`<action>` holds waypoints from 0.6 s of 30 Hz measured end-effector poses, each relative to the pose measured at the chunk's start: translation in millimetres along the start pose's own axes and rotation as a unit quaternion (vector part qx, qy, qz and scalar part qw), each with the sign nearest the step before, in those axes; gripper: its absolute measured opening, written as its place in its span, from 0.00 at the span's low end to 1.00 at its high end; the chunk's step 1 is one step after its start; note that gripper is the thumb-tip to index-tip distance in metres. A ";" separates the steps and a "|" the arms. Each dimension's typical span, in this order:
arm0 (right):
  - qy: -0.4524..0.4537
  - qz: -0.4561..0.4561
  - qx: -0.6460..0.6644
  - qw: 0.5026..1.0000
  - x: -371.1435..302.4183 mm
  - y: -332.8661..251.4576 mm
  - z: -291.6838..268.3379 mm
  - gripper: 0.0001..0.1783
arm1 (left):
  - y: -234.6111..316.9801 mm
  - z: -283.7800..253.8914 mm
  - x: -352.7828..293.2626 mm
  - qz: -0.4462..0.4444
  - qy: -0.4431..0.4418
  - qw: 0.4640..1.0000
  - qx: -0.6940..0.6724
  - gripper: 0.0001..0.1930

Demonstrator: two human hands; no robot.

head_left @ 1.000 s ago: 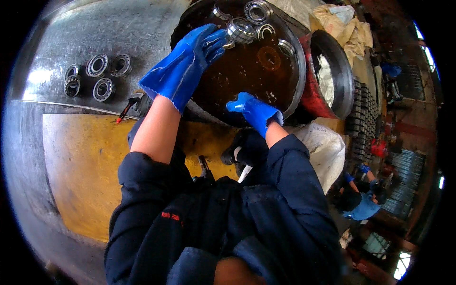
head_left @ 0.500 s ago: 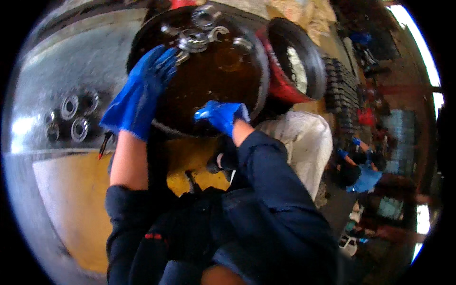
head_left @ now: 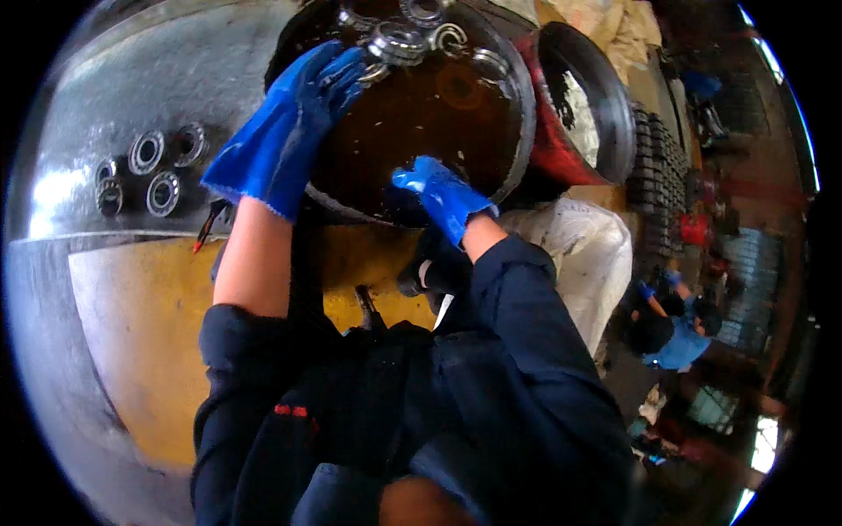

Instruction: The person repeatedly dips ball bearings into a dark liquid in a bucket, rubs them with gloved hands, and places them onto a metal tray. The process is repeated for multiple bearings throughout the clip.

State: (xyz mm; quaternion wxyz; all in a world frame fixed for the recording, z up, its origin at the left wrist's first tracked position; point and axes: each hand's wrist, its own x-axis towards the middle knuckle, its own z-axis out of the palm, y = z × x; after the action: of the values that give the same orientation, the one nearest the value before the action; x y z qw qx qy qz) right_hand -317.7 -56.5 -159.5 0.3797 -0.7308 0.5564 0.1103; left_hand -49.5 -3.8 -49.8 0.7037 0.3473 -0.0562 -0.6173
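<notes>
Both my hands wear blue rubber gloves over a round black tub (head_left: 526,114) of dark brown liquid. My left hand (head_left: 303,110) reaches over the tub's left side, fingers stretched out beside several shiny metal bearings (head_left: 399,44) clustered at the far side of the liquid. Whether its fingertips touch the nearest ring is unclear. Over the near right part of the tub is my right hand (head_left: 438,195), its fingers curled in. What they hold, if anything, is hidden.
Several bearings (head_left: 146,152) lie on a metal-topped table at left, with a red-tipped tool (head_left: 208,226) at its edge. Right of the tub stands a red drum (head_left: 561,131), beside a white sack (head_left: 588,254) and stacked dark parts (head_left: 653,171). Another person (head_left: 675,337) works far right.
The whole view has shifted, so the tub and table sit higher and further right in the picture. The right hand has turned slightly; the left stays beside the bearings.
</notes>
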 end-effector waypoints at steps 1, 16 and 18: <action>-0.013 -0.010 -0.002 1.000 5.4 -4.4 2.3 0.44 | 2.2 -4.5 -3.6 0.023 -0.028 0.999 0.003 0.23; -0.049 0.029 -0.002 0.998 21.8 7.1 -2.9 0.35 | -1.9 -9.5 0.7 0.063 -0.063 0.996 0.027 0.24; -0.036 0.012 -0.046 0.998 23.3 4.0 2.3 0.34 | 0.7 -13.0 -3.6 0.067 -0.060 0.996 0.024 0.24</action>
State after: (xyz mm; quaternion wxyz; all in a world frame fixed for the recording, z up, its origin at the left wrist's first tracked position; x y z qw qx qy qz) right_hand -312.4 -72.2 -176.4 0.3636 -0.7362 0.5458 0.1668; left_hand -43.1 4.9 -57.9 0.7302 0.3220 -0.1367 -0.5869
